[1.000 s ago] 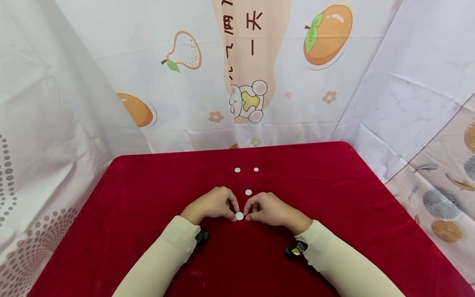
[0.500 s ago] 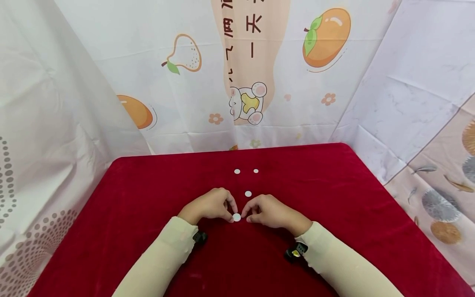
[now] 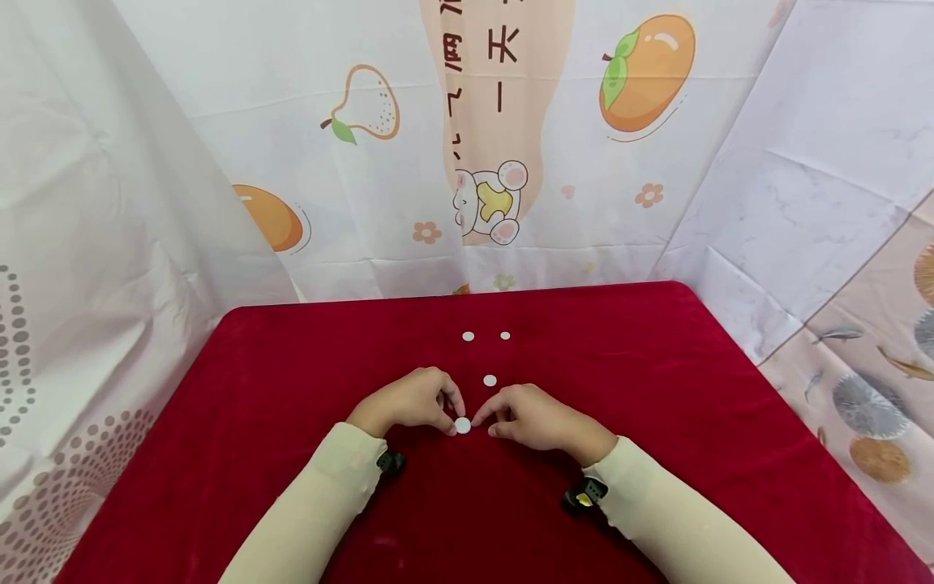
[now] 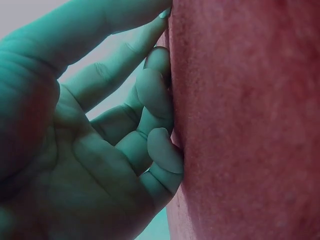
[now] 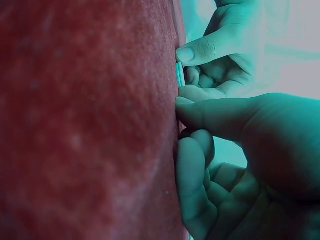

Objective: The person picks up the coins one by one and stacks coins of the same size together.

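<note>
A white round disc [image 3: 463, 425] lies low at the red cloth, between the hands in the head view. My left hand [image 3: 412, 401] pinches it between thumb and index finger. In the right wrist view the disc's edge [image 5: 180, 75] shows what look like thin layers, so I cannot tell whether it is one disc or a stack. My right hand [image 3: 533, 418] reaches its index finger to the disc's right side, touching or nearly so. Its thumb stands apart, and the other fingers are bent. The left wrist view shows the left palm [image 4: 80, 160] with curled fingers; the disc is hidden there.
Farther back lie a white disc [image 3: 490, 380] just beyond the hands, another disc [image 3: 469, 336] and a smaller disc [image 3: 505, 335]. Red cloth [image 3: 306, 349] covers the table. Printed curtains [image 3: 409, 178] hang behind it and at both sides.
The pinched disc has slid slightly left along with my left hand. My right index finger has followed it leftward, and its gap from the right thumb has widened.
</note>
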The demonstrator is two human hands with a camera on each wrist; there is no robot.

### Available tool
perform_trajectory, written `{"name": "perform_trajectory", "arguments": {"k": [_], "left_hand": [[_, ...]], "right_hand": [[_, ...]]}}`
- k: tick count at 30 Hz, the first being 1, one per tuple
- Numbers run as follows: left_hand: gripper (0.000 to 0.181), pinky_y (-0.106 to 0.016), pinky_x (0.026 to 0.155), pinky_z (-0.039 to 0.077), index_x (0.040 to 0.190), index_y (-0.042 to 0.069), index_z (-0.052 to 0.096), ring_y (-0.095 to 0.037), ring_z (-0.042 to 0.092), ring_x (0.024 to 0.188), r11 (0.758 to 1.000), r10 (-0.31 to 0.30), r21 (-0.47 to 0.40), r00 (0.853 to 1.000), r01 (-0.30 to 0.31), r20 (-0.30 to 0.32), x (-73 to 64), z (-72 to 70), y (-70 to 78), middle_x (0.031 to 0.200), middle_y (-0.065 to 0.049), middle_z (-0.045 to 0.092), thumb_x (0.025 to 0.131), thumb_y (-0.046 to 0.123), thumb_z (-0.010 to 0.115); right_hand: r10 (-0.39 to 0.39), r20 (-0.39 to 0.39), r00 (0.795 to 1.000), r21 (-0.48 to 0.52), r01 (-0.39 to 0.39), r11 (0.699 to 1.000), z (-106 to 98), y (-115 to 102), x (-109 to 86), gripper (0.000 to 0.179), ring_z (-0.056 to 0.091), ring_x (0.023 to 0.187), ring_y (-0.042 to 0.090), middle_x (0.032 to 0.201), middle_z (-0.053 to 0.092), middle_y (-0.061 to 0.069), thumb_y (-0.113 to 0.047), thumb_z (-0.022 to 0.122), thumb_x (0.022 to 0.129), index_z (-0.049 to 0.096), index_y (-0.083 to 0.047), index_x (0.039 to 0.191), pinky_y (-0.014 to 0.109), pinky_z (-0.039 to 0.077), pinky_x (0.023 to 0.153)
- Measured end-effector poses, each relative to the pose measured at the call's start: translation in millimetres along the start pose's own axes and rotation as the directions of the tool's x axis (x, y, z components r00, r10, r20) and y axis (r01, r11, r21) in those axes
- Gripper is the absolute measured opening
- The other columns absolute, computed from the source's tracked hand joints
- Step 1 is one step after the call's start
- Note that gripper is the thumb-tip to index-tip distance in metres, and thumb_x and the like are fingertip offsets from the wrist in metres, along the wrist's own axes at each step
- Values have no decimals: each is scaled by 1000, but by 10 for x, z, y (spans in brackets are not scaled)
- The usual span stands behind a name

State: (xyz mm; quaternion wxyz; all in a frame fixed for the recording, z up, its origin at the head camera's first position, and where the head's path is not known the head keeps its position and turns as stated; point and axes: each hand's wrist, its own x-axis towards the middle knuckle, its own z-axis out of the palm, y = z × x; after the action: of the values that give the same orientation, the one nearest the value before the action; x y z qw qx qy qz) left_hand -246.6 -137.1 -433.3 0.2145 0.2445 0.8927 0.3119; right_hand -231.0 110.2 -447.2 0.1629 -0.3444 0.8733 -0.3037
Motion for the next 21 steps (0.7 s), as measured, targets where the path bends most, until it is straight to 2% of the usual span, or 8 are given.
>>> {"name": "perform_trajectory", "arguments": {"k": [9, 21], "left_hand": [[14, -30, 60, 51, 85, 23, 80, -15, 57, 63, 1000, 8, -5, 1000, -8, 9, 2, 1, -19, 74, 1, 69, 80, 12, 89], [14, -30, 59, 51, 85, 23, 80, -14, 57, 63, 1000, 17, -1, 1000, -17, 6, 13, 1, -42, 72, 1, 69, 81, 13, 88]], "right_hand": [[-3, 4, 1000, -25, 3, 1000, -4, -20, -9, 28, 54, 76, 9, 90, 68, -17, -7, 74, 95, 81, -27, 114, 25, 48, 69], [1, -36, 999, -13, -2, 1000, -29, -12, -5, 19, 56, 66, 7, 77, 66, -13, -10, 75, 94, 82, -23, 107, 25, 49, 65]]}}
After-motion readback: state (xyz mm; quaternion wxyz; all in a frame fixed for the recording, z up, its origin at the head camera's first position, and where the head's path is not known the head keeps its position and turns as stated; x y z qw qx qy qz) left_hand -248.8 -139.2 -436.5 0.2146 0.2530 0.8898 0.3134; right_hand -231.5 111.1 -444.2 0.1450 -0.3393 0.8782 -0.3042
